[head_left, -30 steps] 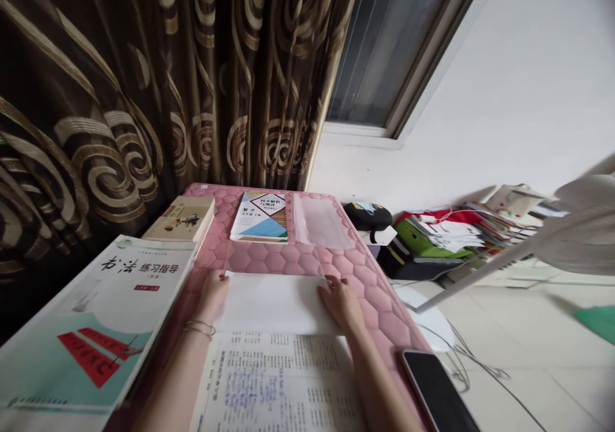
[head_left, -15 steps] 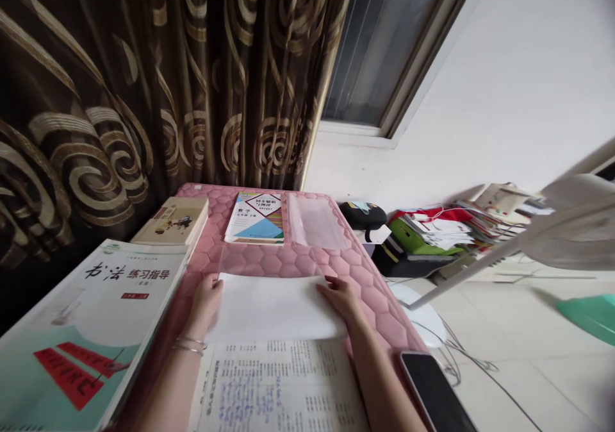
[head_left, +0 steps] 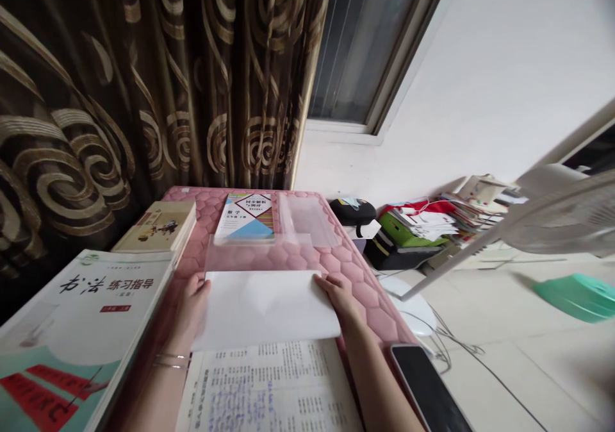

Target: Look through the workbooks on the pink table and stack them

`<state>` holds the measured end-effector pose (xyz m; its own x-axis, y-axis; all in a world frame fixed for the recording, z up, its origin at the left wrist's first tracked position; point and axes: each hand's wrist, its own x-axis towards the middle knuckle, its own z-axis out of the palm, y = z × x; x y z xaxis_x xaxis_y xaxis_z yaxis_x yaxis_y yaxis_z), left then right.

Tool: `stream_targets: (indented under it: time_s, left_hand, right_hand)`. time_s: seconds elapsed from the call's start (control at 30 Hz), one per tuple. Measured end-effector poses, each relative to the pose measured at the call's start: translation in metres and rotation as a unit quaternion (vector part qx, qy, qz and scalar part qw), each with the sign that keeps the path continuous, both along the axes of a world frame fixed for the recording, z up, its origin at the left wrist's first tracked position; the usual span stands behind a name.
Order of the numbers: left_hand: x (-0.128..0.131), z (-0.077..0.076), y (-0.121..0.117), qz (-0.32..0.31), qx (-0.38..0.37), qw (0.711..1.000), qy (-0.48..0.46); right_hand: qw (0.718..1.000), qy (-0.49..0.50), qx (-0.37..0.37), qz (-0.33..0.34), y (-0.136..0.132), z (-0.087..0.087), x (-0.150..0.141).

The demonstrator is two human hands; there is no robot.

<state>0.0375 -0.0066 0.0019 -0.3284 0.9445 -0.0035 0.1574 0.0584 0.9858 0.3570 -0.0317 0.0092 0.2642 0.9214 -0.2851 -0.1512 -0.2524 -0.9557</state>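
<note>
My left hand [head_left: 193, 300] is closed on the left edge of a white sheet [head_left: 269, 307], thumb on top. My right hand [head_left: 339, 299] pinches the same sheet's right edge. Clear plastic film [head_left: 254, 256], which looks like a book cover, extends beyond the sheet's far edge; how the two join is hard to make out. Below the sheet, nearer me, lies an open workbook [head_left: 269, 387] with printed text and blue handwriting. My forearms rest on either side of it.
The pink padded table [head_left: 369, 284] bears a large calligraphy book [head_left: 96, 329], smaller books [head_left: 158, 224], a maths workbook [head_left: 245, 217], another clear cover [head_left: 307, 220] and a phone [head_left: 430, 387]. A fan [head_left: 567, 207] stands on the right, with cables [head_left: 485, 381] on the floor.
The view has shifted slightly to the right. The clear film now stands out more beyond the white sheet, overlapping the maths workbook's near edge. Both hands keep their hold at the sides.
</note>
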Motion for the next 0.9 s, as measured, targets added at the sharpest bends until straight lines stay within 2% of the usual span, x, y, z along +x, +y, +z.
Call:
stream_targets:
  time_s: [0.07, 0.17, 0.4, 0.7, 0.9]
  left_hand:
    - [0.0, 0.002, -0.001, -0.022, 0.016, 1.0, -0.013]
    - [0.0, 0.004, -0.003, -0.023, 0.037, 0.999, -0.015]
    - [0.002, 0.01, -0.006, -0.043, 0.054, 0.997, -0.027]
    - [0.002, 0.008, -0.007, -0.02, 0.052, 0.998, -0.004]
    - [0.001, 0.007, -0.006, -0.029, 0.051, 0.998, -0.01]
  right_hand:
    - [1.0, 0.015, 0.013, -0.009, -0.001, 0.003, 0.0]
    - [0.999, 0.038, 0.03, -0.024, -0.003, 0.006, -0.001]
    - [1.0, 0.011, 0.016, -0.023, -0.004, 0.012, -0.001]
    - [0.995, 0.092, 0.023, -0.021, -0.008, 0.013, -0.003]
    - [0.997, 0.08, 0.003, -0.01, -0.006, 0.012, -0.003]
